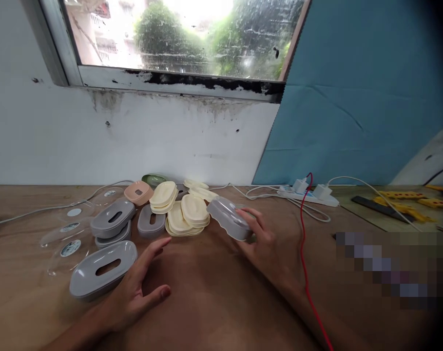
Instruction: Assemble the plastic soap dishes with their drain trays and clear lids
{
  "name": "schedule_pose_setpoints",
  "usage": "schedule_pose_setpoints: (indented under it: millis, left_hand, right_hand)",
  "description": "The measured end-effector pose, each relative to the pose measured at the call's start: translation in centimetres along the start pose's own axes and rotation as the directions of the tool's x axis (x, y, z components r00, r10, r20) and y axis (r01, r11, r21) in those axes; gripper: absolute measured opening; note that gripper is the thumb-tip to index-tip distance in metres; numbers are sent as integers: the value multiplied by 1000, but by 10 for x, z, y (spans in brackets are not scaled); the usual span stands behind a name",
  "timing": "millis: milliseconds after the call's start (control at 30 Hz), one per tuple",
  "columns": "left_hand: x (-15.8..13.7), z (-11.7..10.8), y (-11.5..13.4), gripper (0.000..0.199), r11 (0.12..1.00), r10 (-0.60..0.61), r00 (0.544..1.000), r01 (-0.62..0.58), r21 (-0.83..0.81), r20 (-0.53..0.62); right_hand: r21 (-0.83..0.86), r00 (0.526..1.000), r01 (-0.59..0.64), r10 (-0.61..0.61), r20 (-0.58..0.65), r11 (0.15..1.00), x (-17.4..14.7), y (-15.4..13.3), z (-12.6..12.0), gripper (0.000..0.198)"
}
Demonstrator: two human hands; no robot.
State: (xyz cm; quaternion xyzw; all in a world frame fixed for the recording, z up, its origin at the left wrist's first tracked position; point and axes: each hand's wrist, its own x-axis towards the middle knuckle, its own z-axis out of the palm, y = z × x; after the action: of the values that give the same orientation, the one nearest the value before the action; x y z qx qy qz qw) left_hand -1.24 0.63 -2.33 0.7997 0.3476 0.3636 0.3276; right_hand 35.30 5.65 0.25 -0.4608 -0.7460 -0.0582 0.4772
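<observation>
My right hand (260, 234) grips a grey oval plastic shell (230, 218) by its right end, tilted above the table. A wavy, see-through edge runs along the shell's lower left side. With thumb and fingers spread, my left hand (137, 285) is empty, beside a larger grey oval shell with a slot (84, 275); whether it touches the shell I cannot tell. Behind that lie stacked grey slotted shells (107, 224) and one more grey shell (144, 226). Cream oval plates (195, 209) are piled between the hands.
Clear oval covers with round labels (69, 248) lie at the left. A peach shell (139, 192) and a green one (153, 179) sit near the wall. At the right are a power strip (327, 199), a red cable (302, 253) and yellow parts (402, 195).
</observation>
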Motion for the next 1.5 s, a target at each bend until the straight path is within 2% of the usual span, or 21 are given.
schedule_pose_setpoints:
  millis: [167, 267, 467, 567, 733, 867, 967, 1067, 1133, 1233, 1367, 1433, 1500]
  left_hand:
    - [0, 2, 4, 75, 997, 13, 1000, -13, 80, 5]
    - [1, 2, 8, 77, 993, 41, 999, -43, 114, 22]
    - [3, 1, 15, 79, 976, 51, 997, -60, 211, 49]
    - [3, 1, 15, 79, 963, 68, 995, -84, 256, 70]
    - [4, 0, 14, 78, 946, 84, 994, -101, 308, 70]
    - [6, 4, 15, 70, 917, 119, 993, -118, 380, 21]
    - [7, 7, 19, 58, 843, 213, 977, -177, 507, -14]
    - [9, 4, 25, 43, 686, 333, 942, -220, 694, -31]
    - [10, -2, 28, 35, 571, 356, 932, -161, 805, -67]
    - [11, -16, 23, 37, 427, 291, 942, 30, 904, -168]
    - [7, -28, 10, 45, 280, 106, 954, 243, 929, -281]
    - [5, -27, 8, 47, 273, 21, 956, 277, 921, -293]
    - [4, -21, 10, 49, 319, -22, 961, 268, 909, -276]
  right_hand:
    - [-140, 999, -17, 12, -36, 990, 3, 11, 16, 49]
    - [-288, 999, -32, 21, -43, 957, 1, 13, 23, 47]
    - [-554, 990, 20, 60, 126, 832, -2, 11, 24, 57]
    - [-588, 980, 70, 56, 193, 806, -2, 7, 25, 57]
    - [-566, 961, 123, 45, 274, 815, -5, 2, 29, 56]
    - [-567, 949, 139, 54, 310, 812, -7, 2, 32, 53]
    - [-578, 953, 125, 66, 297, 807, -7, 2, 33, 53]
    - [-564, 964, 125, 33, 262, 816, -7, 1, 30, 54]
    - [-521, 974, 138, -21, 224, 842, -8, -3, 27, 55]
    - [-414, 977, 176, -107, 186, 893, -11, -15, 23, 49]
    - [-245, 960, 248, -203, 193, 937, -16, -37, 19, 38]
    - [-171, 941, 297, -258, 217, 939, -17, -45, 19, 37]
    - [-118, 920, 339, -303, 247, 933, -17, -49, 19, 36]
